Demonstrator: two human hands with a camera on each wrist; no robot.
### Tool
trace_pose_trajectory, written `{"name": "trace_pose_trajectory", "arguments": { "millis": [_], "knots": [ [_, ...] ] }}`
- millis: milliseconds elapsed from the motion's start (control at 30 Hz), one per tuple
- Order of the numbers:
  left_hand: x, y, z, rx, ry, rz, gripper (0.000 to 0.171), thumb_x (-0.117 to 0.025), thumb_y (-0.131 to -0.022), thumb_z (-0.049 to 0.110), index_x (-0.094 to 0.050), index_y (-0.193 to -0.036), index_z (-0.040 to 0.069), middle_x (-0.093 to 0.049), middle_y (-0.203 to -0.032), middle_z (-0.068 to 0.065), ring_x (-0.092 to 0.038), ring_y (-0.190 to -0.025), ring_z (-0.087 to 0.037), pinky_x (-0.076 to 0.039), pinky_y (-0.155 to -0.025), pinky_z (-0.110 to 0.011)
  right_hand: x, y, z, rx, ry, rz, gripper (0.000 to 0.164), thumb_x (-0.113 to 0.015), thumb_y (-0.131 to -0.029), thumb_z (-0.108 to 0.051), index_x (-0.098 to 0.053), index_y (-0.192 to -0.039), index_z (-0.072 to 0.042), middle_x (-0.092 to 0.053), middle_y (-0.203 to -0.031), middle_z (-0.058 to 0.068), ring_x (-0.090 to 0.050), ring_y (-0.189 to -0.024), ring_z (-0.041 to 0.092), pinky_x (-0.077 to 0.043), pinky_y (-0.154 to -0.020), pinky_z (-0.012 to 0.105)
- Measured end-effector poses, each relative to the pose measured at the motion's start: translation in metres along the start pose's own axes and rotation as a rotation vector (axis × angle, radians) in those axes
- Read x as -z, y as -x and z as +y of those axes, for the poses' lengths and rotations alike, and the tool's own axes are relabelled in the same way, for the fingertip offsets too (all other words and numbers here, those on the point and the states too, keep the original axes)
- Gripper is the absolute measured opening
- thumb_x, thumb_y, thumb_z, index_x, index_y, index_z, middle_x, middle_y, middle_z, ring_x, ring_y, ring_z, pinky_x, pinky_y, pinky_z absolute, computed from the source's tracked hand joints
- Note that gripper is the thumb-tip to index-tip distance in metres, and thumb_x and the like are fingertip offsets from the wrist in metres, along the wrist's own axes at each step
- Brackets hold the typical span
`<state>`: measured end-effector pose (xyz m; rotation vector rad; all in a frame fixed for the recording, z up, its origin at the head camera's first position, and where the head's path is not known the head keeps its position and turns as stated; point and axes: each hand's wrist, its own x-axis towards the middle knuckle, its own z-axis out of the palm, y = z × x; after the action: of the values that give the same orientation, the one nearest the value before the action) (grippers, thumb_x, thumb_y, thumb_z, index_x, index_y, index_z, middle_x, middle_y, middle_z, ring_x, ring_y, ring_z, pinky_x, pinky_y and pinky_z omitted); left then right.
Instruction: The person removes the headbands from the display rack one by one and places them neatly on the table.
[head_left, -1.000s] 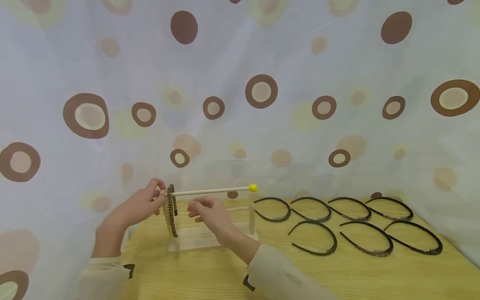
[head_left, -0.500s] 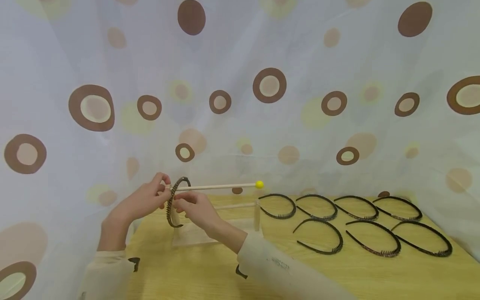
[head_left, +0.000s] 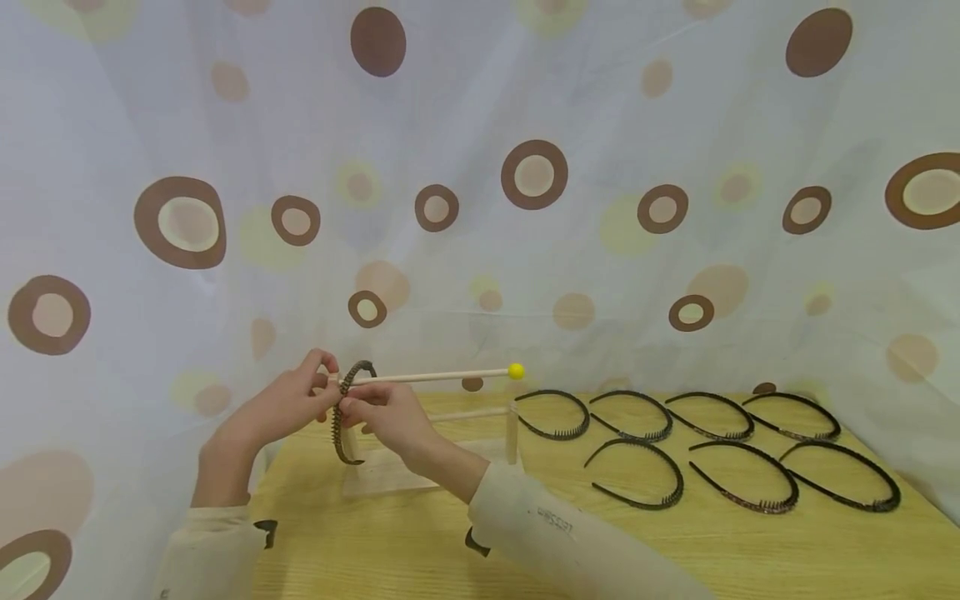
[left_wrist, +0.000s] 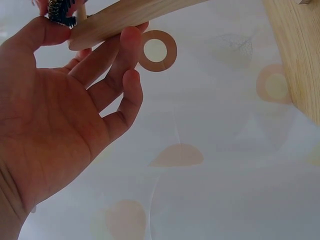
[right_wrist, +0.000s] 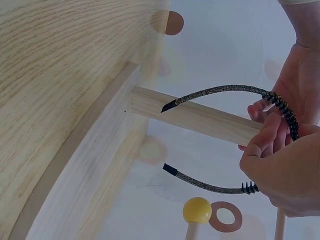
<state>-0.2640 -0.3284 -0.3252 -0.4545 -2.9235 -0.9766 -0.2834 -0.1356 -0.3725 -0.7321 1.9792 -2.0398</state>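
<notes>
A dark toothed headband [head_left: 337,437] hangs over the upper rod [head_left: 442,377] of a wooden rack, at the rod's left end. My right hand [head_left: 401,423] pinches the headband's toothed curve between thumb and fingers; in the right wrist view its two tips [right_wrist: 169,106] point towards the rack's base. With thumb and fingers, my left hand [head_left: 279,408] grips the top of the rack's left post [right_wrist: 200,119]. In the left wrist view the left thumb [left_wrist: 52,32] lies at the post's end, beside the headband's teeth. The right fingers partly hide the headband.
Several more dark headbands [head_left: 678,467] lie in two rows on the wooden table [head_left: 360,542], right of the rack. A yellow ball [head_left: 516,372] caps the upper rod's right end. A lower rod [head_left: 472,413] runs to a short right post [head_left: 512,437]. Behind hangs a patterned curtain [head_left: 480,100].
My right hand has moved left and taken hold of the headband. The headband has turned from nearly edge-on to a more visible curve. My left hand stays at the post.
</notes>
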Motion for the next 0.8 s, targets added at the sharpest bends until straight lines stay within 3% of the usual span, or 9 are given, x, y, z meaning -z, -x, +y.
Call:
{"name": "trace_pose_trajectory", "arguments": {
  "millis": [167,367,567,800],
  "knots": [
    [-0.001,0.0,0.001,0.004,0.004,-0.004,0.029,-0.051,-0.103,0.027,-0.036,-0.122,0.011,-0.064,-0.12,-0.019,-0.063,-0.083,-0.028,-0.045,-0.069,-0.041,0.003,0.0,0.0,-0.001,-0.022,0.001,0.015,-0.069,-0.098,-0.015,-0.074,-0.104,-0.002,-0.074,-0.094,0.001,-0.072,-0.085,0.019,-0.054,-0.077,0.034],
    [0.001,0.001,0.004,0.01,0.007,-0.008,0.03,-0.051,-0.103,0.027,-0.036,-0.123,0.011,-0.063,-0.119,-0.02,-0.063,-0.083,-0.027,-0.046,-0.068,-0.04,0.01,0.002,-0.007,-0.008,-0.03,0.007,0.016,-0.069,-0.097,-0.013,-0.073,-0.106,-0.001,-0.074,-0.094,0.003,-0.072,-0.083,0.02,-0.056,-0.08,0.038],
    [0.0,0.0,0.005,0.003,0.0,0.003,0.03,-0.051,-0.102,0.024,-0.036,-0.123,0.009,-0.063,-0.12,-0.022,-0.061,-0.081,-0.025,-0.045,-0.066,-0.04,0.023,0.007,-0.02,0.01,-0.001,0.007,0.018,-0.07,-0.097,-0.012,-0.071,-0.109,0.001,-0.074,-0.092,0.006,-0.072,-0.084,0.021,-0.055,-0.077,0.031],
    [0.0,-0.001,0.005,0.002,0.008,0.006,0.031,-0.052,-0.101,0.023,-0.035,-0.124,0.009,-0.063,-0.116,-0.021,-0.061,-0.081,-0.025,-0.045,-0.066,-0.039,0.04,0.016,-0.042,0.045,0.02,0.019,0.015,-0.072,-0.095,-0.01,-0.071,-0.106,0.001,-0.074,-0.089,0.009,-0.072,-0.085,0.022,-0.055,-0.084,0.041]
  ]
}}
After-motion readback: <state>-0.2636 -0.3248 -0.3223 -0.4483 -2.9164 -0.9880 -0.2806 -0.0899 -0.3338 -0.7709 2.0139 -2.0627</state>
